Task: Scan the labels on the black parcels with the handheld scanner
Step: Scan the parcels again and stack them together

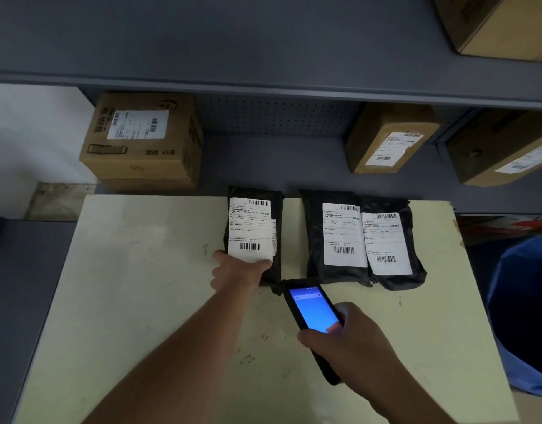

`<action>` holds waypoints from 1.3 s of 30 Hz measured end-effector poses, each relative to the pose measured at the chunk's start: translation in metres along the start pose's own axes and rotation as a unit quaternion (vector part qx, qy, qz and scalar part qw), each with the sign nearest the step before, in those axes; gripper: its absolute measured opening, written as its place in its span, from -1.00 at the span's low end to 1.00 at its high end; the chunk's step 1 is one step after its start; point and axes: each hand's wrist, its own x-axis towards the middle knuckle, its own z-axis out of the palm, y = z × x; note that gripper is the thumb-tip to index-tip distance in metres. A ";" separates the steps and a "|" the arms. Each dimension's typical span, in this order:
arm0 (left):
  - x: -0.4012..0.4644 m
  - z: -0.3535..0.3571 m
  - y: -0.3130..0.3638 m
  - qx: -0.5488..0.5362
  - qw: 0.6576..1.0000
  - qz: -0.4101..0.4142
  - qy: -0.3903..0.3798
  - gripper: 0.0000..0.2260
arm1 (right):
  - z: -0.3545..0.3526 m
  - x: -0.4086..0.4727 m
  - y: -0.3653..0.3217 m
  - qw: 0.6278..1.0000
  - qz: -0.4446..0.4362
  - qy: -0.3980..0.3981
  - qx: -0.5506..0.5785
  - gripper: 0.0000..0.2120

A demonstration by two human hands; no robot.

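Scanner head sits just below-right of the left parcel's near edge.

Left parcel (253,234) lies on tabletop (126,270), long axis running away from the person. Left hand (237,270) grips its near end; right hand (349,341) is wrapped around scanner (312,310), pointing up-left. Two parcels (361,237) lie further right.

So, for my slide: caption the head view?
Left hand steadies a black parcel while right hand aims the handheld scanner.
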 end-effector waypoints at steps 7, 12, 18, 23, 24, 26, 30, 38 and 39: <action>0.002 -0.012 -0.015 -0.112 0.990 -0.022 -0.083 -0.30 | -0.004 -0.006 0.006 1.000 -0.001 -0.007 0.009 -0.67; 0.006 -0.017 -0.030 -0.126 0.981 -0.022 -0.148 -0.61 | -0.004 -0.010 0.011 1.000 -0.002 -0.006 0.019 -0.65; 0.002 -0.027 -0.036 -0.148 0.968 -0.002 -0.202 -0.84 | -0.005 -0.013 0.014 1.000 0.001 0.005 0.008 -0.64; 0.002 -0.031 -0.049 -0.187 0.954 0.021 -0.233 -0.68 | -0.009 -0.016 0.013 1.000 0.000 0.011 -0.005 -0.64; 0.001 -0.033 -0.051 -0.201 0.951 0.027 -0.233 -0.67 | -0.009 -0.017 0.013 1.000 -0.002 0.011 -0.008 -0.64; -0.003 -0.036 -0.055 -0.223 0.945 0.042 -0.236 -0.68 | -0.009 -0.019 0.012 1.000 -0.007 0.009 -0.011 -0.62; -0.011 -0.045 -0.060 -0.225 0.938 0.088 -0.250 -0.65 | -0.007 -0.024 0.009 1.000 -0.019 -0.001 -0.022 -0.58; -0.010 -0.050 -0.075 -0.246 0.935 0.119 -0.226 -0.45 | 0.006 -0.032 -0.005 0.998 -0.039 0.000 -0.058 -0.59; -0.010 -0.051 -0.075 -0.248 0.935 0.121 -0.223 -0.44 | 0.007 -0.033 -0.007 0.997 -0.040 -0.001 -0.060 -0.60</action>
